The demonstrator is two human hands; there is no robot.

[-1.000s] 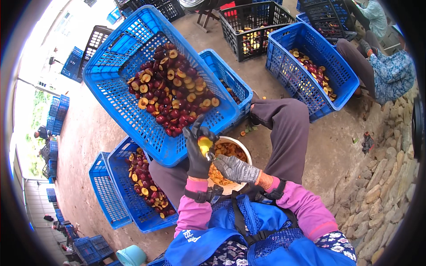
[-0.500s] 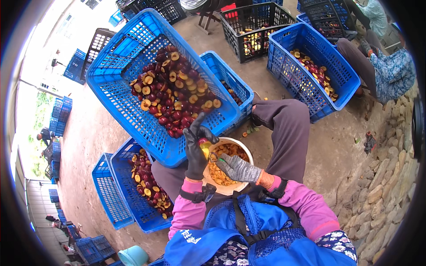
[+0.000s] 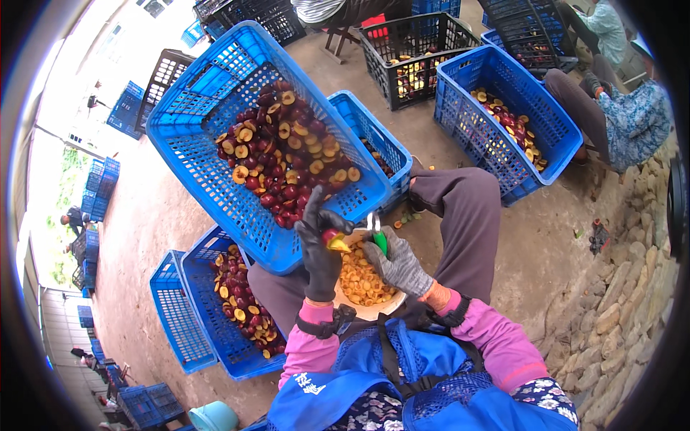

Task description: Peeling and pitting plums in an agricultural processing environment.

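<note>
Black-gloved left hand (image 3: 320,251), fingers grasping a red-and-yellow fruit piece (image 3: 336,241) near a round white bucket (image 3: 368,312); grey-knit-gloved right hand (image 3: 397,264), fingers clenched on a green-handled metal tool (image 3: 380,243). White lettering (image 3: 309,385) marks blue cloth (image 3: 302,404).

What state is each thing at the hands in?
Left hand, gloved, holding fruit piece
Fruit piece, cut, yellow flesh showing
Right hand, gloved, gripping green-handled tool
Green-handled tool, clear of fruit piece
Large blue crate, partly filled with red fruit
White tub, partly filled with yellowish pieces
</note>
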